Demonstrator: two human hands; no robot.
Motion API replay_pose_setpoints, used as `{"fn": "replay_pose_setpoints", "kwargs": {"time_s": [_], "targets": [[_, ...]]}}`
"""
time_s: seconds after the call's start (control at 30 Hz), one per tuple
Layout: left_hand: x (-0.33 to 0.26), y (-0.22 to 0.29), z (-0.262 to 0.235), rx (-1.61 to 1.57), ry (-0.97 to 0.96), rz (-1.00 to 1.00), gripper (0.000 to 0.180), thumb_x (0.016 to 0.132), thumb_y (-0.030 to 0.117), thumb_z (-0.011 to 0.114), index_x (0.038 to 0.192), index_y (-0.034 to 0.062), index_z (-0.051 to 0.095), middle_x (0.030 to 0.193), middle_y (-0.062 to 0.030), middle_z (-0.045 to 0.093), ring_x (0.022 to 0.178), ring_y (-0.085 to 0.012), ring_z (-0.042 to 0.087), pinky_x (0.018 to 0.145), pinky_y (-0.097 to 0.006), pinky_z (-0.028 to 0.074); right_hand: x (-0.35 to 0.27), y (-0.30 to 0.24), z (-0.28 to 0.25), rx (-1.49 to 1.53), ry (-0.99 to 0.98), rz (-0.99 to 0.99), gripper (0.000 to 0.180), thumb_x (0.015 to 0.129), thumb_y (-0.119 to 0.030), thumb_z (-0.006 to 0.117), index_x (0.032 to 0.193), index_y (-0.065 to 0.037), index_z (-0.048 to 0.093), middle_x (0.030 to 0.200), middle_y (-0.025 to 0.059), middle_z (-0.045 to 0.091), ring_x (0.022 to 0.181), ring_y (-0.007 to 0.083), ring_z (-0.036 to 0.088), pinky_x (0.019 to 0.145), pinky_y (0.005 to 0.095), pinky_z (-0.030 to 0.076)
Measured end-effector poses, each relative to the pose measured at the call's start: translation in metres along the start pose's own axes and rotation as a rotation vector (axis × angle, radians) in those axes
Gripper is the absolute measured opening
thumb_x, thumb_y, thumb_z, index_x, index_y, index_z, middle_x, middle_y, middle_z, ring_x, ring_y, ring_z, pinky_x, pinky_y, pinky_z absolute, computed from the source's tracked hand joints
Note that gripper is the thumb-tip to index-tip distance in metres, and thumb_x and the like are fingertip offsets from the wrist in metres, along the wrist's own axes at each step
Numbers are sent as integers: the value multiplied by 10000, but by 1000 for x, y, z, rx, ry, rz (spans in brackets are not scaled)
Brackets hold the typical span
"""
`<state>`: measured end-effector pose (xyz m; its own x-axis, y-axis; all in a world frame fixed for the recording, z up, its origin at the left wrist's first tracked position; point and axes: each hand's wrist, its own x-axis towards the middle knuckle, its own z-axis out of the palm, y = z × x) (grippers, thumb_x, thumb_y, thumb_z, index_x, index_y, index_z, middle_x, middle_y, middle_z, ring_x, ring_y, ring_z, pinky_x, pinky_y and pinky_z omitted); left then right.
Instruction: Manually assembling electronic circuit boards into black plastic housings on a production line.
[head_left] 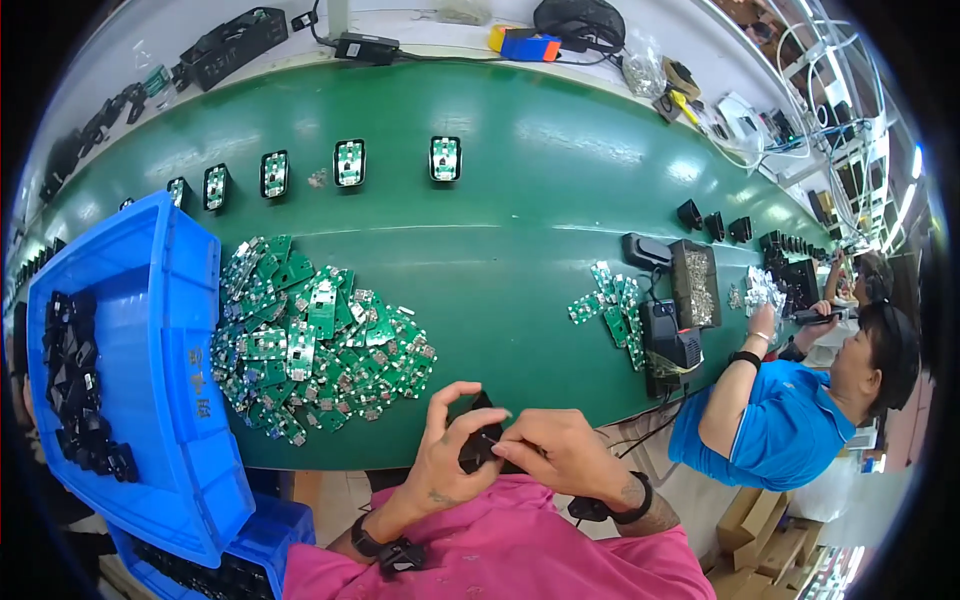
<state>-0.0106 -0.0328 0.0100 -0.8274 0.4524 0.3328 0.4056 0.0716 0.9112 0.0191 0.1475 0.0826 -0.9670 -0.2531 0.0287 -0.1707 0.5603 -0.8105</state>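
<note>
Left hand (pixel 448 452), right hand (pixel 552 450) around black housing (pixel 478 440)

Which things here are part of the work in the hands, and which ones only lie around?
In use:
- black plastic housing, held by left hand and right hand
- pile of green circuit boards
- blue bin of black housings

Lying about:
- orange-blue block
- black adapter
- co-worker's parts tray

Green belt (pixel 520 200) — blue bin (pixel 160 330), green boards (pixel 310 340)
</note>
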Motion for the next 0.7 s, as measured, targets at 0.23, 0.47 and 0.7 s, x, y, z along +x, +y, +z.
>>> {"fn": "replay_pose_setpoints", "kwargs": {"time_s": [0.23,0.47,0.7], "targets": [[6,-10,-6,-191,-73,-162,269,796,94,753,1028,53,624,1326,-177,500,987,-206,601,813,-345,507,18,7,-3,10,-58,12,101,860,-111,698,822,-22,668,722,114,628,636,294,625,575,377,484],[16,2,-11,-526,-86,-476,62,890,76,668,932,37,643,1378,-120,447,927,-120,602,687,-247,517,29,49,-18,-472,551,373,363,909,-162,671,1186,68,626,676,148,600,557,215,521,530,359,399],[7,-12,-8,-395,-25,-341,103,924,117,637,906,29,588,1296,-110,476,995,-146,549,773,-269,470,8,84,0,-688,348,317,385,928,-151,625,1237,75,590,988,244,633,876,397,617,727,429,496]]}}
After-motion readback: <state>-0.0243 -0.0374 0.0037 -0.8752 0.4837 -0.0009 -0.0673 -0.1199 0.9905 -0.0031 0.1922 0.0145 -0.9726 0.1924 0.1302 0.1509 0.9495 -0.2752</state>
